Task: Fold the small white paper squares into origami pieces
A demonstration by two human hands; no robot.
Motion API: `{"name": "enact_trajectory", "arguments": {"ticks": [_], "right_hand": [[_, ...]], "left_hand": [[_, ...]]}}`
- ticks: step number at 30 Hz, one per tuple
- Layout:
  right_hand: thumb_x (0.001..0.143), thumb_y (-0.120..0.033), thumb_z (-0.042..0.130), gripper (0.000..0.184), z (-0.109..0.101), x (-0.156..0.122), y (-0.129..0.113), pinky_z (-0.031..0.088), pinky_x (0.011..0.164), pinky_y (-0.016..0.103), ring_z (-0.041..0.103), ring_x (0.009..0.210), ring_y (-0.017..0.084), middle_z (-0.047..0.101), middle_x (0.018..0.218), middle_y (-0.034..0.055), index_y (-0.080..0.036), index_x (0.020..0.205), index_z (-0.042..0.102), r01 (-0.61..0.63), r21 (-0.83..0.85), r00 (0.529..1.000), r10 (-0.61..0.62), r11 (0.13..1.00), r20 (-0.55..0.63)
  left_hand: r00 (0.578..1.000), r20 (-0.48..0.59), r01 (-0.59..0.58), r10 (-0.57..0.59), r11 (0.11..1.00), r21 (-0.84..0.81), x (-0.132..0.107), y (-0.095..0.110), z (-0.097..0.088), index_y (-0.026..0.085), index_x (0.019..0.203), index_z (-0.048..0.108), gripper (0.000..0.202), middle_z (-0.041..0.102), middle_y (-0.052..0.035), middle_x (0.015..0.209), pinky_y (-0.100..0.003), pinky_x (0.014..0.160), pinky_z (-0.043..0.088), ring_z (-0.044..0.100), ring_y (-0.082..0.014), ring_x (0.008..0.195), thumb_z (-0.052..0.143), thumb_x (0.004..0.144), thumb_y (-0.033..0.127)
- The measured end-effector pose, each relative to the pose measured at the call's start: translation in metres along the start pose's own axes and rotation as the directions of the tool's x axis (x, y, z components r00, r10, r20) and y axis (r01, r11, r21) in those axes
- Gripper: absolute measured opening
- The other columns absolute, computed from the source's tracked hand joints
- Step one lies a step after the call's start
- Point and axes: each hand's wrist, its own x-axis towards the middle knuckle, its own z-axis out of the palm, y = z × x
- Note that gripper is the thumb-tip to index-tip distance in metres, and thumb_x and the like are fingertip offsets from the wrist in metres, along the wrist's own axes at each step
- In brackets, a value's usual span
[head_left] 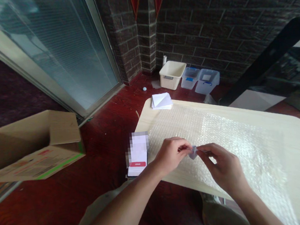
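Note:
My left hand (171, 153) and my right hand (224, 167) meet over the near edge of a pale wooden table (295, 137). Both pinch a small, pale folded piece of paper (193, 152) between thumb and fingertips. Under the hands lies a sheet of bubble wrap (220, 130) spread across the table top. A phone (137, 156) with a lit white screen and a red bar rests at the table's left corner, just left of my left hand. A stack of white paper sheets (161, 101) lies at the table's far left corner.
An open cardboard box (33, 145) lies on the dark red floor at left. A cream basket (172, 74) and two clear plastic bins (201, 79) stand by the brick wall. A glass door (53, 47) fills the upper left. A dark slanted beam (267, 58) rises at right.

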Motion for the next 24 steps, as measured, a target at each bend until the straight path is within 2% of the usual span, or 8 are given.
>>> {"name": "enact_trajectory", "arguments": {"ticks": [8,24], "right_hand": [[0.1,-0.031,0.064,0.014,-0.0009,0.0008,-0.0019,0.061,0.068,0.033,0.077,0.076,0.023,0.08,0.091,0.0054,-0.024,0.099,0.075,-0.009,-0.001,1.0,0.009,1.0,-0.017],[0.098,-0.028,0.064,0.012,-0.0007,0.0001,-0.0003,0.06,0.068,0.033,0.078,0.077,0.022,0.08,0.092,0.0045,-0.025,0.099,0.075,-0.019,-0.019,1.0,0.018,1.0,-0.011]], "left_hand": [[1.0,0.015,-0.014,0.014,0.999,0.035,-0.0012,-0.0019,-0.0003,0.018,0.097,0.082,0.008,0.081,-0.0048,0.088,-0.027,0.073,0.053,0.072,-0.0161,0.079,0.078,0.09,0.017],[0.997,0.038,-0.068,0.063,0.99,0.123,-0.0008,-0.0055,0.0,0.018,0.093,0.079,0.006,0.079,-0.0047,0.09,-0.028,0.079,0.051,0.071,-0.0172,0.084,0.074,0.094,0.016]]}}
